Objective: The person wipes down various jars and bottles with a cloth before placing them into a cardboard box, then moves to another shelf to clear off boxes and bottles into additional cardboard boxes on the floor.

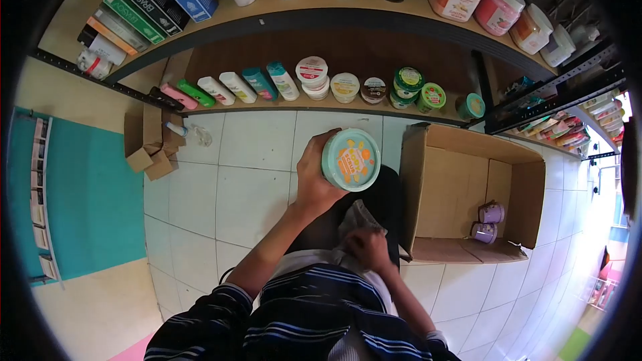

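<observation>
Scrub tub (351,160) sits in the left hand (317,179), between thumb and fingers clamped around its side.

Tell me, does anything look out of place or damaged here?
Yes: some clear plastic lies loose on the floor beside the small carton, looking like litter. The big box also looks torn at its near right corner, where the edge is ragged.
</observation>
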Tool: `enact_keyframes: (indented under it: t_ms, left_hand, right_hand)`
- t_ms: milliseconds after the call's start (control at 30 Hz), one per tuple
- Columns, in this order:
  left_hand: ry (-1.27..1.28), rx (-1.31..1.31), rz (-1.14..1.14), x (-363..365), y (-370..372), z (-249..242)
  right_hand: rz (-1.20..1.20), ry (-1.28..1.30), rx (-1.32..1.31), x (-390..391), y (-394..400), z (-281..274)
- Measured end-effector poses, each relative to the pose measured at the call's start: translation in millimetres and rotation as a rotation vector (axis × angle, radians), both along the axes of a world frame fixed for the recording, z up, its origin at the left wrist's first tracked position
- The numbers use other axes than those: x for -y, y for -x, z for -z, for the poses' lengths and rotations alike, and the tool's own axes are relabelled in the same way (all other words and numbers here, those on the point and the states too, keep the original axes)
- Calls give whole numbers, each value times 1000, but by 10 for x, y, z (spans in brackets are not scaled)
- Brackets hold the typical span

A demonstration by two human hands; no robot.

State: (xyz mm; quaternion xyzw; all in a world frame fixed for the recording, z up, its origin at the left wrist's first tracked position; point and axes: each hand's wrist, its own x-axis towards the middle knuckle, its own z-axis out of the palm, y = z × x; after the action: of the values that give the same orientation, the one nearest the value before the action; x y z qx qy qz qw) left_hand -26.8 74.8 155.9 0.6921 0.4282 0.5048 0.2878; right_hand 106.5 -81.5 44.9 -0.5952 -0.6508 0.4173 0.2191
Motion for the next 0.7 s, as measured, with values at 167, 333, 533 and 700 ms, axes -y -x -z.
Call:
enact_keyframes:
  t_ms: [167,333,533,700]
  left_hand:
    - [-69,-111,18,125,78,-17]
    - [-30,-193,71,323,22,-59]
    - [51,-53,26,423,-2,-34]
    - [-14,-196,36,383,64,-70]
  right_hand:
    - [438,181,-959,-326,-401,-576]
    - [464,-236,-819,-631,-213,-1517]
    - [271,-580,-249,-732,219,-1586]
    - [223,-498,-126,-671,100,-1430]
